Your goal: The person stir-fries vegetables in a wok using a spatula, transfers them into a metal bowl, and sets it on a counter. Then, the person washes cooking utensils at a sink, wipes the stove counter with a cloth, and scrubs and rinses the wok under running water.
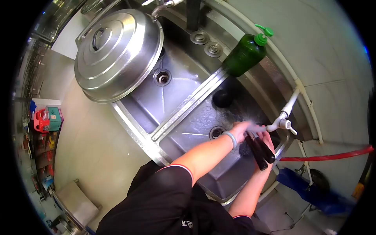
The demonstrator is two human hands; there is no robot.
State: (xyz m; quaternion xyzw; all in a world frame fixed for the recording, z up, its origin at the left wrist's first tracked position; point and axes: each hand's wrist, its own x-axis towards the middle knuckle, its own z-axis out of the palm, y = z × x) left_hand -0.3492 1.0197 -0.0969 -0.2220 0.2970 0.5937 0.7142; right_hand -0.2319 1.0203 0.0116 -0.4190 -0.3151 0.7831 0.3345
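Two utensils with dark handles [256,150] are over the right sink basin, their handle ends pointing down toward me. Their working ends are hidden by my hands and by spray, so I cannot tell their kind. My right hand [267,138] is wrapped round them from behind, fingers curled near the top of the handles. My left hand [239,128], with a pale band at the wrist, reaches to their upper ends; its fingers are blurred in the water. Water runs from the white tap [280,123] onto both hands and the utensils.
A large domed steel lid [117,55] leans over the left basin [150,96]. A green pump bottle [246,55] stands at the far end of the sink divider [188,103]. To the right runs a red hose [327,156]. A drain [216,132] lies left of my hands.
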